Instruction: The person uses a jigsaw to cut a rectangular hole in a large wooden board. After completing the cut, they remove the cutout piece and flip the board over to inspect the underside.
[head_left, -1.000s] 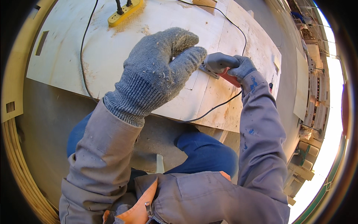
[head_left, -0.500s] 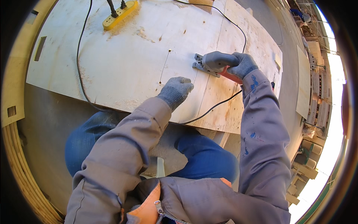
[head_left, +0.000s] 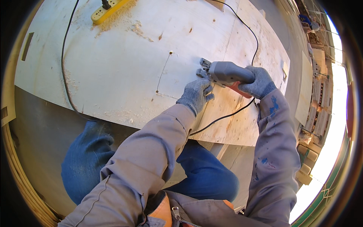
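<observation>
A grey and red jigsaw (head_left: 227, 72) rests on a large pale plywood sheet (head_left: 124, 72), its front pointing left. My right hand (head_left: 259, 82), in a grey knit glove, is wrapped round the rear of its handle. My left hand (head_left: 196, 94), gloved alike, hangs low over the sheet with fingers curled, just beside the jigsaw's base plate; whether it touches the plate is hard to see. Nothing shows between those fingers. Left of the jigsaw, a thin dark line (head_left: 163, 73) joins two small drilled holes, and a fainter line runs right from the nearer hole.
A yellow power strip (head_left: 107, 12) with a black plug lies amid sawdust at the far left. One black cord (head_left: 64, 62) crosses the sheet's left side; another cord (head_left: 230, 114) loops around the jigsaw. Stacked boards (head_left: 17, 181) stand at the left edge. My knees are under the sheet's near edge.
My left hand has moved right, up to the jigsaw's base. The jigsaw and my right hand sit slightly further right and lower in the picture. The whole view has shifted a little.
</observation>
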A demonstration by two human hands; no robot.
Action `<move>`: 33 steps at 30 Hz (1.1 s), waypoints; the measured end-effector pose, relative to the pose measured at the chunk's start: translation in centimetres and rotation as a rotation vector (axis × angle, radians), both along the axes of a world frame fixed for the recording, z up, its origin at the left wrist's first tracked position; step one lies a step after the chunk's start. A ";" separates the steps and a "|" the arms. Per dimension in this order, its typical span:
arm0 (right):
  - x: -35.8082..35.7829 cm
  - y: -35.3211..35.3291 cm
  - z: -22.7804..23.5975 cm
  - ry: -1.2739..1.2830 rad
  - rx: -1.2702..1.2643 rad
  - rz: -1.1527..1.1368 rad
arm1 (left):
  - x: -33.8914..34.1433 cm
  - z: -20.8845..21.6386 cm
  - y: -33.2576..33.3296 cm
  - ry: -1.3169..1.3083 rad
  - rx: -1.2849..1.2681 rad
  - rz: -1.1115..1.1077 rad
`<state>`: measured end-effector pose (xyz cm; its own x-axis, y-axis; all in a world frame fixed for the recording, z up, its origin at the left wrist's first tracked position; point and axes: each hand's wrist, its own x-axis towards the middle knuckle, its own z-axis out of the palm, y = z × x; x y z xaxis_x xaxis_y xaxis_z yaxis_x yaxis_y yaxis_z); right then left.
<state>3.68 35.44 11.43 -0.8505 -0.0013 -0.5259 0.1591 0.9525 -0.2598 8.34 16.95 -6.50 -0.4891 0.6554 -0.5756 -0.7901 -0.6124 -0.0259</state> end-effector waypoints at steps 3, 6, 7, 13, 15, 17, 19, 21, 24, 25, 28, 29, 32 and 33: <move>-0.2 -0.5 0.0 0.007 0.015 0.013 | -0.1 0.3 -0.1 -0.014 0.030 0.041; -0.1 -0.3 0.0 0.016 0.029 0.019 | -0.2 0.8 0.0 -0.035 0.062 0.076; 0.0 -0.2 0.1 0.018 0.031 0.020 | -0.2 0.9 0.1 -0.047 0.077 0.088; 0.1 -0.1 -0.4 0.033 -0.021 -0.013 | -0.4 1.1 -0.1 -0.070 0.057 0.095; 0.2 -0.3 -0.3 0.051 0.006 -0.010 | -0.4 0.9 0.0 -0.064 0.071 0.095; 0.2 -0.4 -0.4 0.069 0.005 -0.011 | -0.4 0.8 0.0 -0.070 0.073 0.096; 0.2 -0.4 -0.5 0.085 -0.024 -0.015 | -0.5 0.9 0.0 -0.088 0.066 0.098; 0.1 -0.6 -0.3 0.071 0.018 -0.016 | -0.6 1.0 -0.1 -0.091 0.063 0.088; 0.1 -0.6 -0.3 0.069 0.042 -0.018 | -0.6 1.2 -0.2 -0.088 0.065 0.087; 0.1 -0.6 -0.4 0.072 0.043 -0.020 | -0.6 1.2 -0.3 -0.085 0.066 0.089; 0.0 -0.9 -0.5 0.085 -0.003 -0.036 | -0.6 -0.2 -0.3 -0.057 0.118 0.111; 0.0 -0.8 -0.5 0.085 0.000 -0.038 | -0.6 0.0 -0.3 -0.061 0.110 0.108; 0.2 -1.0 -0.5 0.084 0.012 -0.038 | -0.6 0.7 -0.6 -0.076 0.083 0.100; 0.1 -1.0 -0.5 0.082 0.021 -0.034 | -0.7 0.9 -0.6 -0.085 0.074 0.099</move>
<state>3.78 34.43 10.90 -0.8902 0.0384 -0.4540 0.1701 0.9524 -0.2529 7.67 16.33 -5.64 -0.5049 0.6486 -0.5696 -0.7193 -0.6809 -0.1378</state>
